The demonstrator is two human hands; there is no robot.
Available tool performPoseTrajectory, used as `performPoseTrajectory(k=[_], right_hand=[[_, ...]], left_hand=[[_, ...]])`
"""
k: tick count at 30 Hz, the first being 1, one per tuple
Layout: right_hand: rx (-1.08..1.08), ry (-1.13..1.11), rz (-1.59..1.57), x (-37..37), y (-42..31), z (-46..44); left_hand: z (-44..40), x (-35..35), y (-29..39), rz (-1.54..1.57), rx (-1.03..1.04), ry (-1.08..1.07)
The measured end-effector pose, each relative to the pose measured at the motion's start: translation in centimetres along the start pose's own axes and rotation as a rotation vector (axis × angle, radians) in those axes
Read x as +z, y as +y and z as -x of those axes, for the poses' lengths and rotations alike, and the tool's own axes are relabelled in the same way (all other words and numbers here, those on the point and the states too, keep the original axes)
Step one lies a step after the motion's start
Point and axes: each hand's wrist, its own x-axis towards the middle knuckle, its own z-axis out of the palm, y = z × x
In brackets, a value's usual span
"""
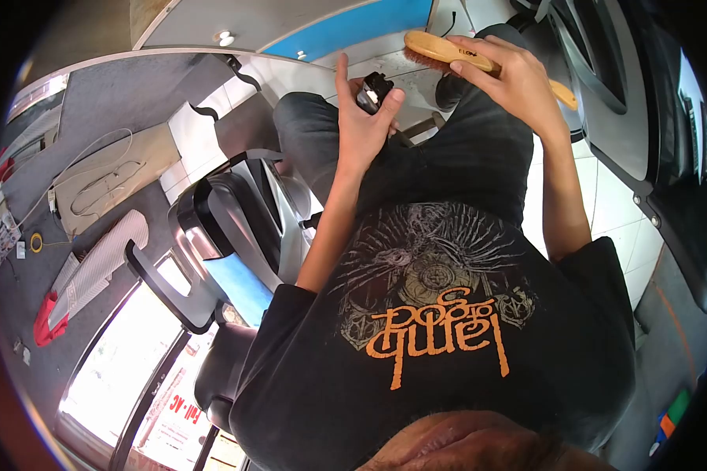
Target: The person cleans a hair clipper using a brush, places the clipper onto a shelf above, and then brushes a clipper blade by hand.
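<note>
My left hand [363, 125] is closed around a small black device [375, 93] with a pale patch on it; it looks like a hair clipper, partly covered by the fingers. The index finger points up, away from it. In my right hand [518, 82] is a wooden brush [440, 49] with reddish-brown bristles, gripped by its handle. The bristles face down and to the left. Brush and device are apart, both held above my lap, with the brush farther right and a little farther forward.
Grey salon-style chairs stand to the left [243, 228] and right [605, 94]. Ahead is a counter front with a blue drawer [346, 35]. A mirror on the left reflects cables and a brown panel [118, 173]. White floor tiles [617, 196] show at right.
</note>
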Motion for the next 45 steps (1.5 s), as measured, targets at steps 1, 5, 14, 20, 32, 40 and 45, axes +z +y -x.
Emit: performPoseTrajectory(k=[1,5,14,20,32,40,45], right_hand=[[0.008,0.003,-0.052,0.1,-0.6,0.1],[-0.043,0.021,-0.165,0.6,-2.8,1.0],[-0.162,-0.107,-0.102,0.3,-3.6,1.5],[-0.097,-0.152,-0.035,0.1,-4.4,1.0],[-0.188,-0.043,0.105,1.6,-4.4,1.0],[-0.215,-0.061,0.055,0.6,-4.2,0.7],[-0.136,0.091,0.139,2.7,-2.7,0.6]], left_hand=[[0.2,0.1,0.3,0.068,-0.084,0.009],[-0.5,0.3,-1.9,-0.086,0.064,0.080],[-0.4,-0.2,-2.6,-0.414,0.256,0.136],[0.0,0.5,-1.3,-0.438,0.216,0.166],[0.1,0.6,-1.1,-0.654,0.266,0.172],[-0.5,0.1,-2.4,-0.641,0.279,0.146],[-0.1,0.5,-1.5,-0.580,0.138,0.126]])
